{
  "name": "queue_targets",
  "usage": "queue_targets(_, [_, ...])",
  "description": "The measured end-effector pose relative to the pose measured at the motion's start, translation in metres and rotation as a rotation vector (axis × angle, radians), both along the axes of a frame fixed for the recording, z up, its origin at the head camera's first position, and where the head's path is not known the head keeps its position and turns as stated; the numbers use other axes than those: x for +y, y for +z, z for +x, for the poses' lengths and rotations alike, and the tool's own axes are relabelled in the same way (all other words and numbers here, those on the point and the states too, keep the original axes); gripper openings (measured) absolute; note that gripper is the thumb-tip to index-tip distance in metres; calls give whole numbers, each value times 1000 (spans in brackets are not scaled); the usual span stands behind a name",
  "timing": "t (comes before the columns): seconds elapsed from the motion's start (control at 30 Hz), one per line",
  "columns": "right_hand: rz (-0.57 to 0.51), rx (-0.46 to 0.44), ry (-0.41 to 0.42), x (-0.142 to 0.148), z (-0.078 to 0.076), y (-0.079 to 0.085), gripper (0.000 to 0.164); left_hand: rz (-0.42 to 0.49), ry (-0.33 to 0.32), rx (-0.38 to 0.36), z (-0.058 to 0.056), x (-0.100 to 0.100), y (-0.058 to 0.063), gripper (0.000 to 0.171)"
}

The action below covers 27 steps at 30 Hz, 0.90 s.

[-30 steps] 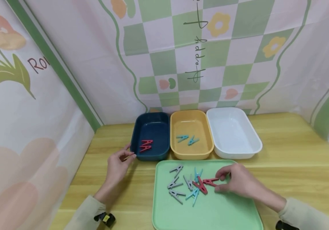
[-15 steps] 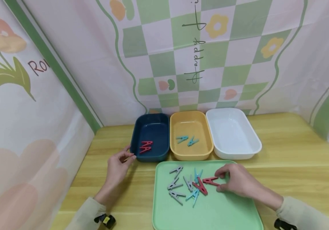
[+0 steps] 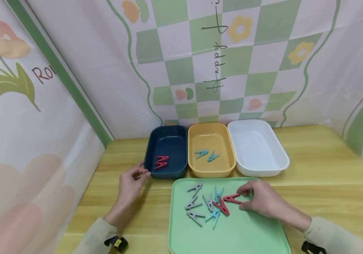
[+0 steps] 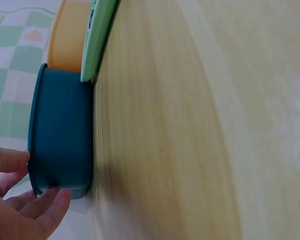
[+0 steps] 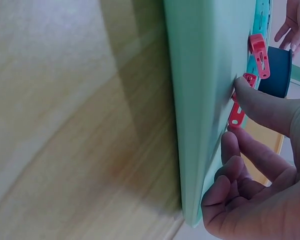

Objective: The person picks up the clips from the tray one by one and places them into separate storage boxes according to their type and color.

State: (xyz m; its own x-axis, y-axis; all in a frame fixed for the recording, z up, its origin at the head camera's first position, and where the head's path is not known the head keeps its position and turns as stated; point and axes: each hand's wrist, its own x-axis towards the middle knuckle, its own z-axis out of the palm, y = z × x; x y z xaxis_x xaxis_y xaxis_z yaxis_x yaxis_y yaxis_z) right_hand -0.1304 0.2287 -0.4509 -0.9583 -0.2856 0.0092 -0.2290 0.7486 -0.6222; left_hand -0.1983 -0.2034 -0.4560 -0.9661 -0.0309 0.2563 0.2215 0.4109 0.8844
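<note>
Head view: red clip point(image 3: 229, 199), legs between thumb and fingertip of right hand point(image 3: 262, 200); whether clamped, unclear

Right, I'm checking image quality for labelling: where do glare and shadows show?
Head: a glint inside the glossy yellow rectangular bin, shadow beside the left hand; left wrist: glare on the pale wood-grain tabletop, at right; right wrist: glare at upper left, shadow bands across the tabletop.

Before you, wood-grain table point(image 3: 324, 169); behind it, printed backdrop point(image 3: 175, 42): green-and-white checks point(image 3: 179, 70), yellow flowers point(image 3: 248, 31), sideways lettering point(image 3: 217, 58). To your left, white wall panel point(image 3: 48, 130), orange flower point(image 3: 4, 38), pink shapes point(image 3: 13, 225), green corner stripe point(image 3: 60, 72). Light soft.
</note>
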Motion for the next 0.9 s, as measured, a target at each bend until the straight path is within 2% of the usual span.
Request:
queue_targets(0.37, [-8, -10, -27, 1, 0, 0, 40, -9, 7, -11, 1, 0, 1, 3])
queue_targets(0.9, [-103, -44, -51, 7, 1, 5, 39, 10, -1, -10, 1, 0, 0, 4])
